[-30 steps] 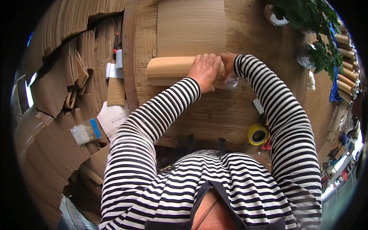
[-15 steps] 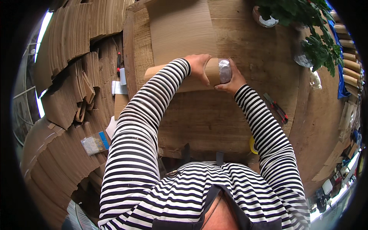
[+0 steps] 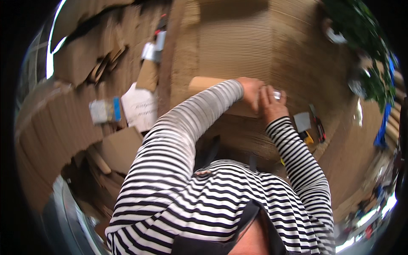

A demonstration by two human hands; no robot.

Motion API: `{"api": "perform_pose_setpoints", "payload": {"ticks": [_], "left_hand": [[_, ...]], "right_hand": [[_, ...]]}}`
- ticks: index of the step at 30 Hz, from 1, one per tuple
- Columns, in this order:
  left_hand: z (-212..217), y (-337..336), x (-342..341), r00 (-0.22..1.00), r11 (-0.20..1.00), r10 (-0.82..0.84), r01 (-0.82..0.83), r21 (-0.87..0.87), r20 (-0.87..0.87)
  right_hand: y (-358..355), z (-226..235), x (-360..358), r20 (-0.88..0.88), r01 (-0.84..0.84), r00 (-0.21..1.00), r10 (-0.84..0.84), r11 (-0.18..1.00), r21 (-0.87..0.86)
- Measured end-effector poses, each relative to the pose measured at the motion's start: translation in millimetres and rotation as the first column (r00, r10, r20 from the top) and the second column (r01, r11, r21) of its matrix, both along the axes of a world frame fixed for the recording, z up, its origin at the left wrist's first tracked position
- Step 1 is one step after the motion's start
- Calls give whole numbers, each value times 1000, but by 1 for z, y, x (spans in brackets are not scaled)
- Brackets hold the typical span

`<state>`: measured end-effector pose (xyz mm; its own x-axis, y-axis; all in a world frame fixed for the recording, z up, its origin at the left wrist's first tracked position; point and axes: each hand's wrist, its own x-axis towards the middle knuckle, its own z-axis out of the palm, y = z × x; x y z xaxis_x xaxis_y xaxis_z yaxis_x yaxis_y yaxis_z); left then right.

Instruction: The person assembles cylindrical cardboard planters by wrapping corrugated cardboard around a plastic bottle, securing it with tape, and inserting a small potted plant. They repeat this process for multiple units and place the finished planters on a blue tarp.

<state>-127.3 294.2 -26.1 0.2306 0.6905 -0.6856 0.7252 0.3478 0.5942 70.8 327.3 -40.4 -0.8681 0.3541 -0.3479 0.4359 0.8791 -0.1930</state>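
Note:
A ribbed corrugated cardboard sheet (image 3: 233,46) lies on the wooden table, its near end curled into a smooth tan roll (image 3: 204,83). My left hand (image 3: 251,91) is closed over the roll, its forearm covering part of it. Close against it at the right end, my right hand (image 3: 273,104) curls its fingers round a shiny, clear-looking piece (image 3: 277,95). Most of that piece is hidden under the fingers, so its kind does not show. Both hands are slightly blurred.
A red-and-black knife (image 3: 319,128), a grey square piece (image 3: 301,122) and a yellow item (image 3: 307,137) lie right of my forearm. Potted plants (image 3: 361,63) stand far right. Stacked cardboard (image 3: 55,110), a white printed sheet (image 3: 140,108) and a clear packet (image 3: 104,111) are left.
My view has shifted, moving the scene about in the picture. The right hand has moved over the shiny end, covering most of it, and the two hands are closer together.

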Motion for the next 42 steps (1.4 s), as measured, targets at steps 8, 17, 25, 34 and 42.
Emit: {"api": "perform_pose_setpoints", "payload": {"ticks": [8,17,25,34,42], "left_hand": [[26,-90,-24,953,987,65,-17,163,-296],[-19,-168,-99,946,983,179,-160,94,-269],[-31,-142,-128,970,981,185,-173,85,-158],[-9,-61,5,871,859,352,-155,488,-343],[-24,-6,-6,947,932,270,-212,292,-172]], "right_hand": [[-7,15,2,-97,-47,994,41,997,-59],[-3,41,-24,173,-56,983,59,998,-24],[39,56,-87,480,-38,871,105,988,-146],[114,-3,-105,426,-29,854,299,844,-535],[87,22,-66,128,-261,951,283,951,-163]]}}
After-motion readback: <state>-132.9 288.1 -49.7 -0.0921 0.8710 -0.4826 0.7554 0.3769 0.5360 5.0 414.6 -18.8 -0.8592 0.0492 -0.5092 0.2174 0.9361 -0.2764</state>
